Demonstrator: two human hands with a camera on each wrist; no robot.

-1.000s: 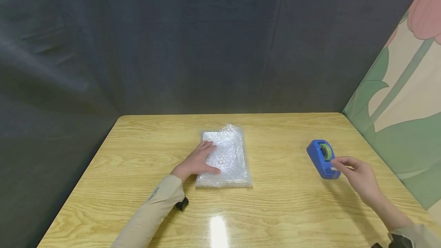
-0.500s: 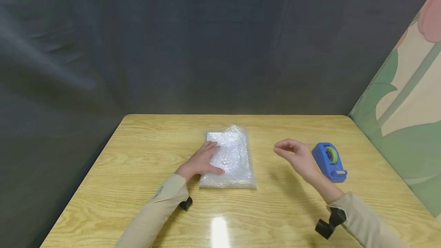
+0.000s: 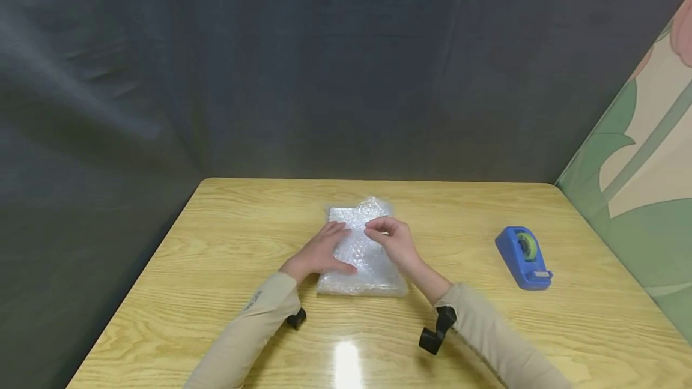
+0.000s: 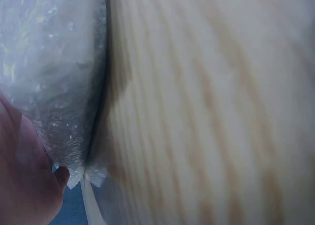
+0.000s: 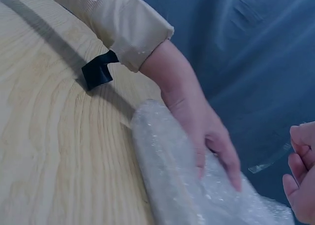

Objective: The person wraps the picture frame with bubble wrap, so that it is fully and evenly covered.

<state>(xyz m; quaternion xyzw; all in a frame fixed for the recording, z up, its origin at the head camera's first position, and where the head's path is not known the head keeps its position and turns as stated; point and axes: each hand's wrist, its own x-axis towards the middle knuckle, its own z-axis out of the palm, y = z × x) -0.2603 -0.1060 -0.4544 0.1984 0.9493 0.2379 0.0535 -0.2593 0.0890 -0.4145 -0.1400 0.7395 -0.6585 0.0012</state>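
A flat package in bubble wrap (image 3: 373, 272) lies on the wooden table, and my left hand (image 3: 320, 252) rests across its left side with fingers spread. Over the upper right part of the package is my right hand (image 3: 399, 244), thumb and fingertips brought together. The right wrist view shows a short strip of clear tape (image 5: 266, 164) sticking out from those fingertips, held above the wrap. In the left wrist view, part of the left hand (image 4: 29, 171) lies along the end of the wrapped package.
A blue tape dispenser (image 3: 524, 263) with a yellow-green core stands to the right on the table (image 3: 216, 245). A dark curtain (image 3: 335, 71) hangs behind the far edge. At the right is a wall with a flower pattern (image 3: 643, 191).
My right hand has moved left from the tape dispenser to over the bubble-wrapped package, carrying the strip of tape. My left hand has stayed on the package.
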